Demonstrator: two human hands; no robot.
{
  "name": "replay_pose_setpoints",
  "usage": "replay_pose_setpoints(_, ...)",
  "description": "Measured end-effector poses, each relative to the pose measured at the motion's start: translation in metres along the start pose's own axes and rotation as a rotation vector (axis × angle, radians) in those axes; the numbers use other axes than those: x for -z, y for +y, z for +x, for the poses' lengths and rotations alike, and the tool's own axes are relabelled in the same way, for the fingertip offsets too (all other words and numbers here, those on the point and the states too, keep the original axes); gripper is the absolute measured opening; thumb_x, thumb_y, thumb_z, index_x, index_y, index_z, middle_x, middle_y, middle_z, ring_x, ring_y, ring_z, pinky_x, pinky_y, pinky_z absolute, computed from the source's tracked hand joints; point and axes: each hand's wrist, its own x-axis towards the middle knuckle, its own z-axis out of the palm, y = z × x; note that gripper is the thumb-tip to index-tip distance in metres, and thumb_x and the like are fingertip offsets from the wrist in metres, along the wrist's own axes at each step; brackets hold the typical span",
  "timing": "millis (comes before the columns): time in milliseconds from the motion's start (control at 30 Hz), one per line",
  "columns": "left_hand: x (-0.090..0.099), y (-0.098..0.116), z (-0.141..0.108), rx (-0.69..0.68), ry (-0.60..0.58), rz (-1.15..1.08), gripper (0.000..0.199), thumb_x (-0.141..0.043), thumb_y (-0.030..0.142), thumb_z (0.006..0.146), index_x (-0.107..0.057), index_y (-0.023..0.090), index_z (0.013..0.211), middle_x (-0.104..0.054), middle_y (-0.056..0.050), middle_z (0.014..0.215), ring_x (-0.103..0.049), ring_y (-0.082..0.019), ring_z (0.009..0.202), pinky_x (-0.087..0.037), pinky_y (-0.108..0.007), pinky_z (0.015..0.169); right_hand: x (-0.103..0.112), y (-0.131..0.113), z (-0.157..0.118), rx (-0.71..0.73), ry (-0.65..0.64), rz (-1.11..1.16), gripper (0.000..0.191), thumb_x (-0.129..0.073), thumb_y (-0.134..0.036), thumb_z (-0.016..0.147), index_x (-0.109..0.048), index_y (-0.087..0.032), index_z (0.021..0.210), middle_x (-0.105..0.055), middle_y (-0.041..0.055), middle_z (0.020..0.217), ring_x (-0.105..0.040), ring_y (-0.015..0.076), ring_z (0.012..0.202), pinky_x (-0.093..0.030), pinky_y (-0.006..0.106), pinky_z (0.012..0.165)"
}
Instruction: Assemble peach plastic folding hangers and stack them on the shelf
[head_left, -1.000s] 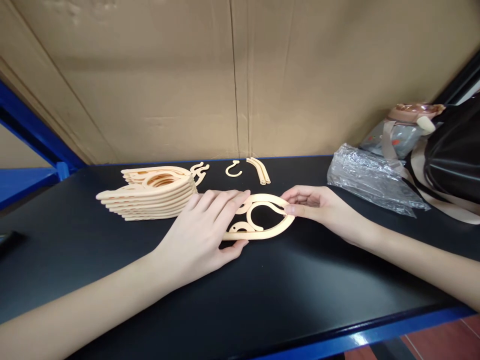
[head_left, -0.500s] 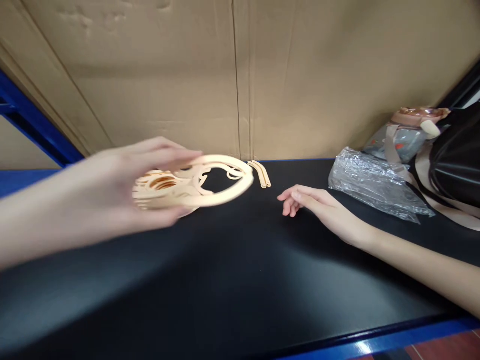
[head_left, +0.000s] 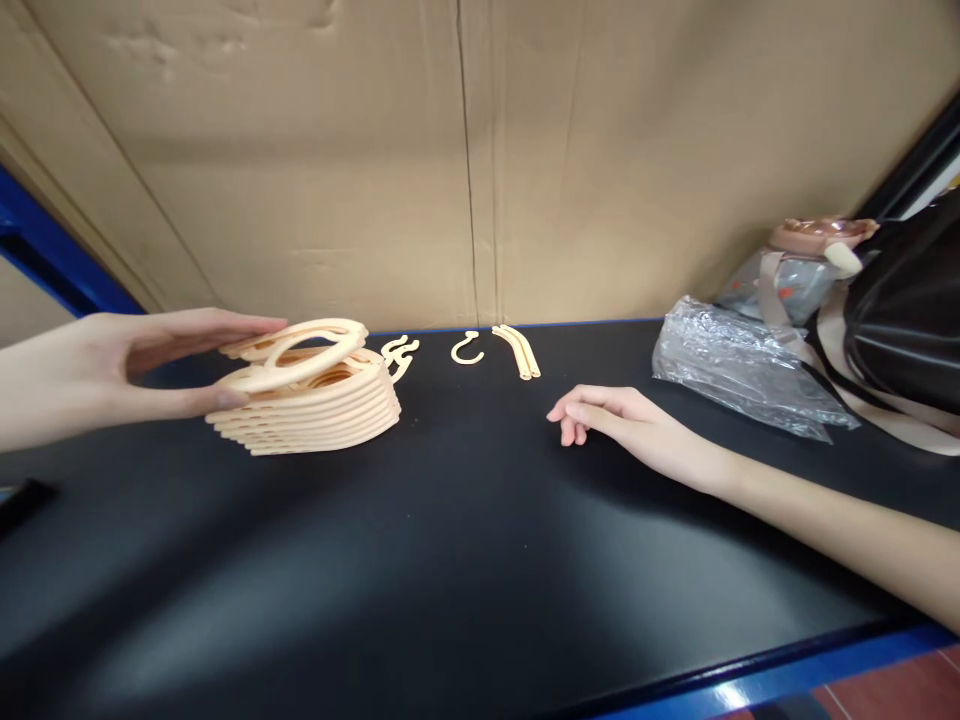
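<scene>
My left hand (head_left: 172, 365) grips a looped cream plastic hanger piece (head_left: 322, 365) by its left end, thumb in front and fingers behind. The piece lies slightly tilted on top of a stack of similar hanger pieces (head_left: 330, 425) on the black table. My right hand (head_left: 611, 415) is over the table to the right, its fingers loosely bent and a little apart, with nothing in them. Between the hands, farther back, are a cream hanger hook (head_left: 468, 350) and slim curved cream bars (head_left: 517, 352). Several more hooks (head_left: 400, 353) lie right behind the stack.
A crumpled clear plastic bag (head_left: 739, 370) lies at the right. Behind it are a bottle (head_left: 795, 275) with a strap and a black bag (head_left: 911, 310). Cardboard (head_left: 300, 170) stands along the back of the black table (head_left: 420, 580). A dark object (head_left: 22, 500) shows at the left edge.
My left hand has moved left with the hanger piece and brought it down onto the stack. The hook and the stack now show more fully. My right hand has hardly moved.
</scene>
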Motion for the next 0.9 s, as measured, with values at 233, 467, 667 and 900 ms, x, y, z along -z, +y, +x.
replay_pose_setpoints(233, 0.0062, -0.0041, 0.0045, -0.006, -0.164, 0.015, 0.090, -0.050, 0.091, 0.056, -0.059, 0.028, 0.120, -0.067, 0.004, 0.116, -0.060, -0.029, 0.107, -0.039, -0.049, 0.102, -0.0009, -0.0020, -0.0007, -0.020, -0.035, 0.001, 0.035, -0.053, -0.049, 0.090, -0.068, -0.018, 0.097, -0.064, 0.0027, 0.081, -0.058, 0.0152, 0.078, -0.048, 0.032, 0.078)
replay_pose_setpoints(467, 0.0036, -0.0006, 0.0024, -0.009, -0.160, 0.034, 0.091, -0.045, 0.092, 0.058, -0.059, 0.027, 0.120, -0.067, 0.004, 0.115, -0.061, -0.027, 0.104, -0.041, -0.044, 0.099, -0.0013, -0.0027, -0.0019, -0.026, -0.053, 0.002, 0.034, -0.053, -0.047, 0.090, -0.067, -0.018, 0.098, -0.065, 0.0026, 0.082, -0.058, 0.0150, 0.079, -0.048, 0.032, 0.079)
replay_pose_setpoints(667, 0.0019, -0.0008, 0.0023, -0.020, -0.162, 0.012, 0.088, -0.047, 0.090, 0.060, -0.060, 0.027, 0.119, -0.067, 0.005, 0.116, -0.060, -0.028, 0.105, -0.040, -0.045, 0.099, -0.0017, -0.0027, -0.0019, -0.027, -0.056, -0.016, 0.034, -0.054, -0.048, 0.090, -0.067, -0.018, 0.098, -0.065, 0.0028, 0.082, -0.059, 0.0154, 0.080, -0.048, 0.033, 0.079)
replay_pose_setpoints(900, 0.0017, -0.0005, 0.0034, -0.009, -0.173, 0.018, 0.089, -0.047, 0.090, 0.059, -0.059, 0.027, 0.120, -0.067, 0.004, 0.116, -0.061, -0.027, 0.103, -0.042, -0.043, 0.097, -0.0013, -0.0024, -0.0014, -0.023, -0.057, -0.035, 0.033, -0.055, -0.048, 0.088, -0.068, -0.018, 0.097, -0.065, 0.0027, 0.082, -0.059, 0.0155, 0.079, -0.048, 0.033, 0.079)
